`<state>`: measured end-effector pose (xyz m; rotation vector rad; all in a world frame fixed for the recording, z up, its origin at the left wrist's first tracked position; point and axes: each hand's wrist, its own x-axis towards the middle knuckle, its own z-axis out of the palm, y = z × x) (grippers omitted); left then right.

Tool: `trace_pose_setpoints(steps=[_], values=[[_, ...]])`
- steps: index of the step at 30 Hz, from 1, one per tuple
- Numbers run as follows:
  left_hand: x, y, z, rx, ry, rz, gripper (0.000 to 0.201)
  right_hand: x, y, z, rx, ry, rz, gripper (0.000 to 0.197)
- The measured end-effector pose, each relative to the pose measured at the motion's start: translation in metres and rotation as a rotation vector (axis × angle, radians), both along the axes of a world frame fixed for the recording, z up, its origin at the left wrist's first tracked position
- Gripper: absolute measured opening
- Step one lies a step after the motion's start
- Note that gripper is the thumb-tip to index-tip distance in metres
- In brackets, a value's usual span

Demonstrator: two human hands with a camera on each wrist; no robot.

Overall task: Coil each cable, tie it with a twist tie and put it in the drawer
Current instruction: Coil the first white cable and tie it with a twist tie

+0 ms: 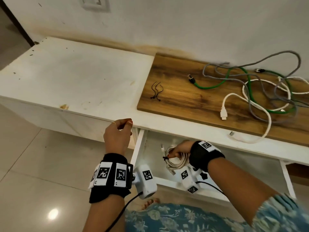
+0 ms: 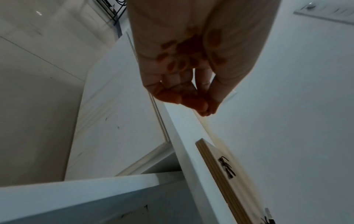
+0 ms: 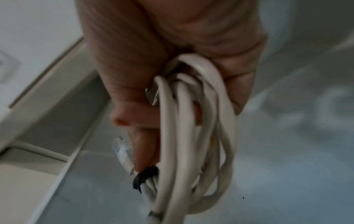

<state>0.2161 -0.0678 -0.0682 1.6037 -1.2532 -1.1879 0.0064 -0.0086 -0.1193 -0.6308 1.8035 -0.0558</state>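
My right hand [image 1: 179, 150] grips a coiled white cable [image 1: 175, 163] low inside the open white drawer [image 1: 139, 146]. A black twist tie [image 1: 165, 158] binds the coil. In the right wrist view my fingers [image 3: 134, 118] curl through the coiled cable [image 3: 184, 136], beside its tie [image 3: 147, 174], above the drawer floor [image 3: 287, 174]. My left hand [image 1: 119, 131] hangs at the counter's front edge, fingers loosely curled, holding nothing; the left hand [image 2: 191, 94] also appears in the left wrist view. On the wooden board [image 1: 175, 99] lie loose green [image 1: 215, 85], grey [image 1: 260, 61] and white [image 1: 265, 114] cables.
Black twist ties [image 1: 156, 92] lie at the board's left end. A white counter top [image 1: 75, 77] stretches to the left. Behind is a white wall with a socket [image 1: 93, 2]. A tiled floor [image 1: 33, 164] and my bare foot [image 1: 150, 203] are below.
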Motion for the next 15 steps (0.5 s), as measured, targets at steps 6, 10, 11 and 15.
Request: trace_pose_setpoints(steps=[6, 10, 11, 15], values=[[0.008, -0.005, -0.009, 0.020, -0.018, 0.006, 0.013, 0.016, -0.037, -0.050, 0.033, 0.079, 0.187, 0.013], [0.008, -0.006, -0.011, 0.028, -0.027, -0.008, 0.010, 0.019, -0.042, -0.089, 0.034, 0.127, 0.265, 0.033], [0.009, -0.007, -0.012, 0.033, -0.025, -0.007, 0.010, 0.020, -0.042, -0.096, 0.075, 0.130, 0.288, 0.032], [0.011, -0.008, -0.014, 0.038, -0.014, 0.020, 0.009, 0.018, -0.040, -0.122, 0.155, 0.058, 0.160, 0.021]])
